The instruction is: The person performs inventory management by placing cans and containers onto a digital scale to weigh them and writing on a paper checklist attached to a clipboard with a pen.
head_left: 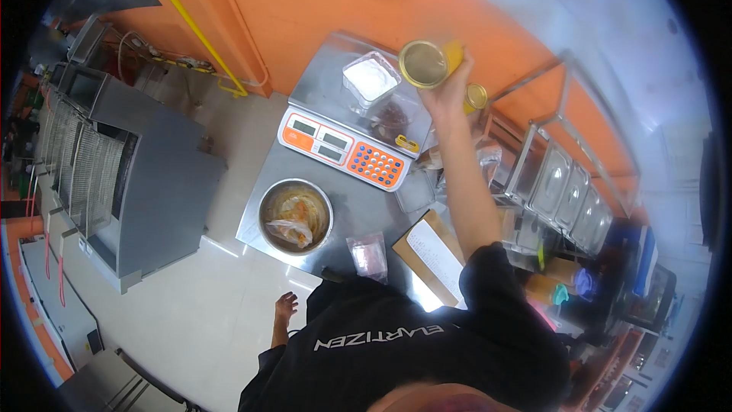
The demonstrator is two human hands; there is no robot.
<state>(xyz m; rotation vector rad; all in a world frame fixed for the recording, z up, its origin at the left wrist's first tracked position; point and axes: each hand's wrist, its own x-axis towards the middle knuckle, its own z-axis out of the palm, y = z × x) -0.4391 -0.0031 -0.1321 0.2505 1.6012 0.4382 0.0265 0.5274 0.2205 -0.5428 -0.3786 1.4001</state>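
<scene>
Above the far right corner of the scale, my right hand (444, 99) grips a yellow can (424, 64), its round end tipped toward me. Whether that end is lidded or open I cannot tell. A second yellow can (476, 97) stands behind my wrist. On the platform of the orange and white digital scale (345, 151) sit a clear tub of white powder (371, 80) and a plastic bag of dark contents (390, 118). My left hand (286, 306) hangs beside the table, fingers loosely apart and holding nothing.
A steel bowl (329, 217) with orange-smeared residue and crumpled plastic stands on the steel table (259, 210). Nearby lie a small plastic packet (368, 255) and a cardboard piece with a written sheet (437, 253). Lidded steel containers (550, 183) fill a rack to the right.
</scene>
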